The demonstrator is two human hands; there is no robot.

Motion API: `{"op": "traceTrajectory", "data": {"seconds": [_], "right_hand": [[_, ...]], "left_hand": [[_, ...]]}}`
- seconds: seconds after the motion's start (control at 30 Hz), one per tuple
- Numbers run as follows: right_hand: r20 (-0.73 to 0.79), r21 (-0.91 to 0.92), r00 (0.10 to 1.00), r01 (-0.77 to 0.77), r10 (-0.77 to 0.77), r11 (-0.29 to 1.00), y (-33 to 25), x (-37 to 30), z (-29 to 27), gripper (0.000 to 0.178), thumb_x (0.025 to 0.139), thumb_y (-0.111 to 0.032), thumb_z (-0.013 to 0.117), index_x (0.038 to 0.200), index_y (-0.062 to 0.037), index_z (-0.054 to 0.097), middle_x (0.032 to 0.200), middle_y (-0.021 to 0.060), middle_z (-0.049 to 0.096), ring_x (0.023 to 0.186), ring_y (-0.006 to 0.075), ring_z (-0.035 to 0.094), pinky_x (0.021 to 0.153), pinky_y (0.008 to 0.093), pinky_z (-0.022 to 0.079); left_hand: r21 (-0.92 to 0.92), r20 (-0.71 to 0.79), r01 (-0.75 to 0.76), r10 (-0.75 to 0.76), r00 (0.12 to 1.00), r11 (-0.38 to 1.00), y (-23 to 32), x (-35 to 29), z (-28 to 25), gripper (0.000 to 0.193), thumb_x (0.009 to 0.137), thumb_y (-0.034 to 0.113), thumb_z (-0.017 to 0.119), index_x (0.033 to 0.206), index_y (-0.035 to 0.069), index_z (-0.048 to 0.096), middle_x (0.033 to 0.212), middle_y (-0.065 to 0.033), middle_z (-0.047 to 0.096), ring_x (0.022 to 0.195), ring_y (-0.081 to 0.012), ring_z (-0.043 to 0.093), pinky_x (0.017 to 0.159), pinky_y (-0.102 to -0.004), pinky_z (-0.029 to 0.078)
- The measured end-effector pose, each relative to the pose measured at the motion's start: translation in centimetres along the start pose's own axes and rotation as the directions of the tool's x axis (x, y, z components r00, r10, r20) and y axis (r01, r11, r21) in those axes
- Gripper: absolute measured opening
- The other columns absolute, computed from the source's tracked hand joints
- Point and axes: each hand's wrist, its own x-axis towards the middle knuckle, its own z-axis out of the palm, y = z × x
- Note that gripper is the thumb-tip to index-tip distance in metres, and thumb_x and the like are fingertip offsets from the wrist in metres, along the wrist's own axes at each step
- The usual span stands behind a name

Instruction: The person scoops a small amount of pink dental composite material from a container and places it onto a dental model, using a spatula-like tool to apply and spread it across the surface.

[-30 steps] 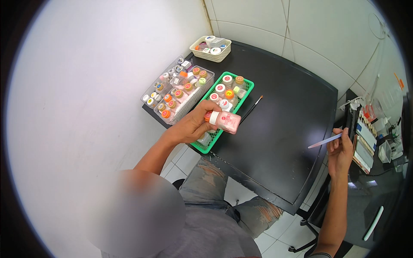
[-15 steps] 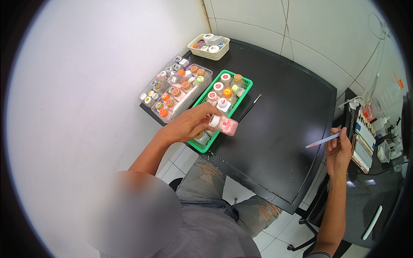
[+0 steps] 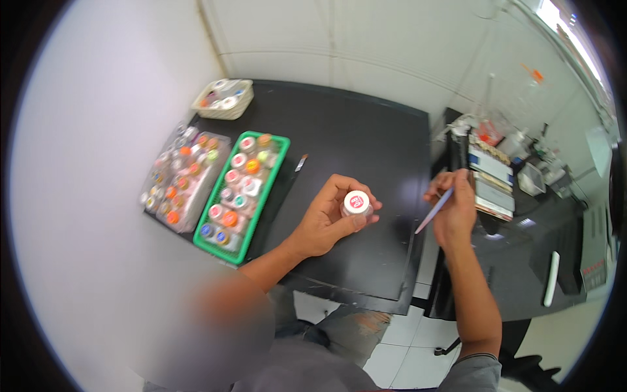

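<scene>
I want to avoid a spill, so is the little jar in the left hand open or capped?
Capped: the small jar in the left hand shows a white lid with a red centre covering its top.

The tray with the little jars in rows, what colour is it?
Green tray, seen best in the head view.

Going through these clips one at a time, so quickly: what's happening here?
A person sits at a black table. Their left hand holds a small jar with a white and red lid upright above the tabletop. The right hand holds a thin brush off the table's right edge. A green tray and a clear tray of small paint pots lie at the left, with a white basket behind them.
</scene>
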Motion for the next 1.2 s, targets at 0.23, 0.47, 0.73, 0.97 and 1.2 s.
{"op": "traceTrajectory", "data": {"seconds": [0.23, 0.47, 0.73, 0.97, 1.2], "right_hand": [[0.357, -0.842, 0.927, 0.373, -0.116, 0.389, -2.4, -1.9, 2.3, 0.031, 0.112, -0.031, 0.081, 0.116, -0.0012, 0.074, 0.076, 0.0104, 0.069, 0.062, 0.0238, 0.069, 0.061, 0.0418, 0.054], [0.421, -0.852, 0.906, 0.381, 0.037, 0.359, -0.7, -2.7, 2.1, 0.044, 0.099, -0.04, 0.095, 0.1, -0.0002, 0.076, 0.072, 0.0152, 0.072, 0.061, 0.0308, 0.072, 0.061, 0.0428, 0.056], [0.555, -0.799, 0.83, 0.513, 0.055, 0.312, -0.4, -3.1, 1.8, 0.029, 0.101, -0.017, 0.088, 0.12, -0.0006, 0.073, 0.101, 0.0185, 0.075, 0.081, 0.0374, 0.076, 0.072, 0.0485, 0.061], [0.568, -0.804, 0.823, 0.551, 0.013, 0.222, -1.7, -1.7, 1.3, 0.045, 0.097, 0.003, 0.081, 0.14, -0.0081, 0.073, 0.122, 0.0135, 0.069, 0.104, 0.0408, 0.078, 0.084, 0.0497, 0.063], [0.362, -0.917, 0.889, 0.393, 0.282, -0.063, -0.8, -2.1, 0.4, 0.044, 0.093, -0.015, 0.093, 0.132, -0.0116, 0.073, 0.117, 0.0105, 0.072, 0.109, 0.0386, 0.079, 0.088, 0.0516, 0.064]], "left_hand": [[0.72, 0.168, -0.224, 0.148, 0.975, 0.657, -6.0, 5.1, 1.6, 0.069, 0.098, 0.008, 0.091, 0.146, 0.0, 0.043, 0.138, -0.0194, 0.053, 0.126, -0.0307, 0.063, 0.106, -0.0439, 0.056], [0.772, 0.243, -0.31, 0.194, 0.95, 0.555, -7.1, 4.5, 1.0, 0.066, 0.096, 0.003, 0.091, 0.139, 0.001, 0.042, 0.134, -0.0234, 0.052, 0.118, -0.0408, 0.064, 0.099, -0.0477, 0.059], [0.754, 0.243, -0.27, 0.127, 0.962, 0.598, -5.7, 3.6, 0.2, 0.062, 0.097, 0.006, 0.092, 0.145, 0.0, 0.053, 0.134, -0.0236, 0.059, 0.112, -0.0422, 0.069, 0.098, -0.0468, 0.06], [0.809, 0.117, -0.163, 0.117, 0.986, 0.565, -4.1, 4.2, 0.2, 0.059, 0.097, 0.008, 0.093, 0.149, 0.002, 0.066, 0.148, -0.0223, 0.07, 0.129, -0.0436, 0.073, 0.111, -0.05, 0.059], [0.836, 0.126, -0.282, 0.336, 0.933, 0.471, -5.1, 4.6, -0.9, 0.057, 0.094, 0.0, 0.094, 0.145, 0.004, 0.067, 0.155, -0.0199, 0.073, 0.137, -0.0379, 0.076, 0.113, -0.0456, 0.062]]}}
